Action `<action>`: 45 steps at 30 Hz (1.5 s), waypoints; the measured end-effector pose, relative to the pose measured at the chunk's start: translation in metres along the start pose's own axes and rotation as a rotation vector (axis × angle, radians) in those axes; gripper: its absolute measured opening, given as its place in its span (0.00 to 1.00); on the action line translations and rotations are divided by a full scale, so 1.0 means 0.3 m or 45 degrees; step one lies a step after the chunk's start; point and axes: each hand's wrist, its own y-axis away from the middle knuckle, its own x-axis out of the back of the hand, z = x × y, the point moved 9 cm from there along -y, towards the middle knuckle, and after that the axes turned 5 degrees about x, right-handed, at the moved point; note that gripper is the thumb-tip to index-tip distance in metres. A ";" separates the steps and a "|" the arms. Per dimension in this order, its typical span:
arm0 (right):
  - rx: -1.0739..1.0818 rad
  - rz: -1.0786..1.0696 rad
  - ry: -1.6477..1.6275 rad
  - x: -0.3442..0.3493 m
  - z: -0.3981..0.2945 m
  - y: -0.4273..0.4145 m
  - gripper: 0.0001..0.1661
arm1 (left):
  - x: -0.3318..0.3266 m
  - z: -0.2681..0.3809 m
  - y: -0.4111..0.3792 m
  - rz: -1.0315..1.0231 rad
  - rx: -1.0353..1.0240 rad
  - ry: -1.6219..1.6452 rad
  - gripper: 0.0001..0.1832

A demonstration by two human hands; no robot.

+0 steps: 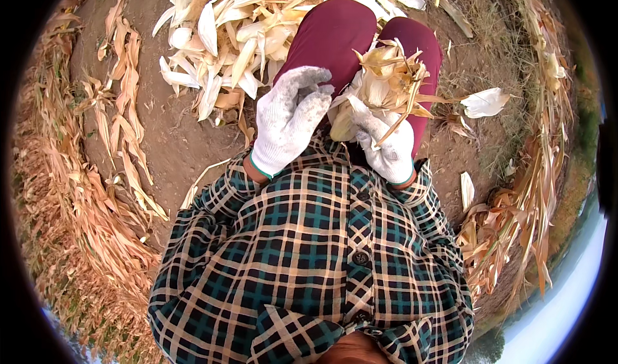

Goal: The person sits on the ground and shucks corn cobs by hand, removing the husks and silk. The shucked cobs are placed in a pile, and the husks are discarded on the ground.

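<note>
In a white knit glove with a green cuff edge, my right hand (386, 144) grips the base of a bunch of dry corn husks (386, 83), which lies over my knees and has torn, curling leaves. Whether a cob is inside I cannot tell. My left hand (292, 117), in a matching glove soiled at the fingers, hovers just left of the bunch with its fingers bent and apart, holding nothing.
A large heap of pale corn husks (246, 40) lies on the soil in front of my knees. Dry corn stalks (96, 204) form a row at the left, with more stalks (536, 185) at the right. One loose husk (485, 103) lies right of my knees.
</note>
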 end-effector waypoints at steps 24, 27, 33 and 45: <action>-0.127 -0.332 -0.475 0.098 0.058 -0.006 0.18 | -0.135 0.063 0.004 -0.350 -0.355 -0.300 0.09; -0.163 -0.530 -0.611 0.108 0.084 -0.022 0.21 | -0.092 0.070 -0.048 -0.263 -0.459 -0.363 0.10; -0.100 -0.539 -0.759 0.108 0.117 -0.011 0.21 | -0.208 0.116 -0.042 -0.383 -0.999 -0.779 0.21; 0.079 -0.435 -0.438 0.123 0.039 -0.043 0.15 | -0.297 0.061 -0.150 -1.325 -0.454 -0.694 0.15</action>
